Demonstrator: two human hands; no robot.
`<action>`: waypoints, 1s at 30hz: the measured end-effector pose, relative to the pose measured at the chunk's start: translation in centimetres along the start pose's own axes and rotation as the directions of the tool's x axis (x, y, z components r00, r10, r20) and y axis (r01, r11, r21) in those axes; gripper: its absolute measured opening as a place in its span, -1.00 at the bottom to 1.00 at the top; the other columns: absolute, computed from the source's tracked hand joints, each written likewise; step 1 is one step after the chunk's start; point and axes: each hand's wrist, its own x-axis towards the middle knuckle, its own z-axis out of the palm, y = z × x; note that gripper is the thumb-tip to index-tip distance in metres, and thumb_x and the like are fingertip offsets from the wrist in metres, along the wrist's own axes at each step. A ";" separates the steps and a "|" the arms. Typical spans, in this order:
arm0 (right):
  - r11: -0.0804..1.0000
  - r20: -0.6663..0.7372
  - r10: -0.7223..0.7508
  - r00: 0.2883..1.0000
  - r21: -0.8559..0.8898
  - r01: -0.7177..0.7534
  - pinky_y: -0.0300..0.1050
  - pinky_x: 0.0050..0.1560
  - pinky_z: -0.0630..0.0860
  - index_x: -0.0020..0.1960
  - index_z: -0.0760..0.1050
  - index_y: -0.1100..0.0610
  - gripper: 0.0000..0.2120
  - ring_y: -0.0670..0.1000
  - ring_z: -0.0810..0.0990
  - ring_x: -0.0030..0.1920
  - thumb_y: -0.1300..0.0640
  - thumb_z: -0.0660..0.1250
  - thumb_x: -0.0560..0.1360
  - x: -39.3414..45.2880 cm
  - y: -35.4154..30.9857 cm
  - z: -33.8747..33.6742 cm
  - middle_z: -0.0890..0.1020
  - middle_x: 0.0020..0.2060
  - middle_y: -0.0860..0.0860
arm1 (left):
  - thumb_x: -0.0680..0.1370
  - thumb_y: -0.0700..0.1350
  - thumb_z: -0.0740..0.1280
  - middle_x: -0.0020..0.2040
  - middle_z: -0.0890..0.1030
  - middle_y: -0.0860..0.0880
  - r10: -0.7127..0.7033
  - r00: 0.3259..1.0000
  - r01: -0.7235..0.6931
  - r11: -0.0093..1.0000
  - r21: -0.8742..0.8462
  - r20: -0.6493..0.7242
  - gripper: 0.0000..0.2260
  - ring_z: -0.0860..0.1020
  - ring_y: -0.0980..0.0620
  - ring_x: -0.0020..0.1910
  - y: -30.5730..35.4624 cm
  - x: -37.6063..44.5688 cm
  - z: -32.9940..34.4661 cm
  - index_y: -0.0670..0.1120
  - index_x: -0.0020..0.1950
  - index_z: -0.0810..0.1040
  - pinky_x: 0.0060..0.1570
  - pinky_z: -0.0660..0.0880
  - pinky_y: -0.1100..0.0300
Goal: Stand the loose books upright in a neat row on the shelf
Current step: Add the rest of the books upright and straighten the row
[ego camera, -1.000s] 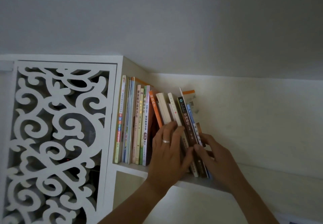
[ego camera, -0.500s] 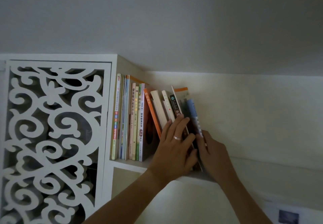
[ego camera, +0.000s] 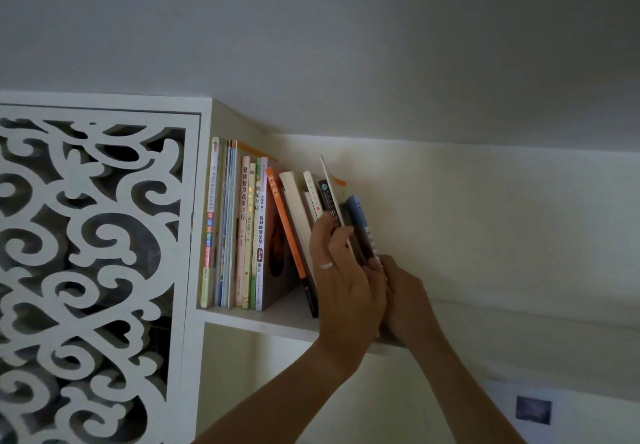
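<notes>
I see the shelf (ego camera: 263,320) running rightward from the fretwork panel (ego camera: 93,270), which stands at its left end. On the shelf, hard against the panel's frame, an upright row of books (ego camera: 235,236) stands spine-out. To its right a gap opens, then a leaning group of books (ego camera: 311,215) tilts with tops toward the upright row. My left hand (ego camera: 343,291) lies in front of the leaning group, fingers up along the spines; my right hand (ego camera: 403,301) sits just right of it, touching the group's rightmost book (its lower part is hidden behind both hands). The wall (ego camera: 485,229) is behind everything.
</notes>
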 end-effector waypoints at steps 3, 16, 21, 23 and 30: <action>1.000 -0.013 -0.009 1.000 -0.007 0.009 -0.03 -0.09 0.60 0.11 0.49 -0.07 -0.78 -0.08 0.63 -0.19 -0.11 0.11 0.71 0.0 0.2 0.3 0.65 -0.17 -0.14 | 0.55 -0.01 0.47 0.28 0.46 -0.11 -0.125 0.991 0.118 0.987 0.112 0.052 -0.50 0.49 -0.02 0.27 0.2 -0.5 -0.1 -0.09 0.36 0.30 0.20 0.60 0.08; 0.991 0.031 0.030 0.999 -0.134 -0.025 0.02 -0.10 0.54 0.03 0.44 0.12 -0.75 0.14 0.60 -0.14 -0.02 0.11 0.71 -0.1 -0.5 -0.2 0.65 -0.10 0.05 | 0.61 -0.09 0.34 0.24 0.54 -0.15 -0.340 0.887 0.314 0.940 0.131 0.314 -0.46 0.63 -0.12 0.14 2.3 2.4 -2.1 -0.12 0.51 0.18 0.02 0.68 -0.03; 0.993 0.008 0.095 0.995 -0.070 -0.094 0.10 -0.01 0.54 -0.01 0.47 0.19 -0.51 0.22 0.59 -0.10 -0.15 -0.04 0.72 -0.3 -1.0 -0.6 0.63 -0.15 0.15 | 0.64 -0.21 0.23 0.15 0.57 -0.10 -0.319 0.912 0.298 0.947 0.116 0.259 -0.63 0.63 -0.04 0.03 3.3 4.0 -4.8 -0.10 0.44 0.29 -0.02 0.67 0.10; 0.986 -0.010 0.153 0.988 -0.065 -0.153 0.10 -0.02 0.55 -0.04 0.46 0.13 -0.47 0.19 0.60 -0.12 -0.24 -0.08 0.69 0.0 -0.7 -0.4 0.62 -0.17 0.11 | 0.66 -0.18 0.22 0.23 0.54 -0.07 -0.259 0.944 0.247 0.966 0.081 0.203 -0.71 0.59 0.02 0.02 3.8 4.5 -6.8 -0.08 0.39 0.33 -0.03 0.67 0.07; 0.984 -0.055 0.152 0.987 -0.085 -0.157 0.15 0.18 0.50 0.25 0.50 0.14 -0.40 0.27 0.55 0.16 -0.27 -0.08 0.64 0.2 -2.1 1.6 0.58 0.09 0.21 | 0.62 -0.25 0.19 0.35 0.50 -0.09 -0.136 0.976 0.136 0.991 0.009 0.171 -0.52 0.62 0.01 -0.03 3.7 6.9 -13.0 0.00 0.52 0.23 -0.24 0.67 0.12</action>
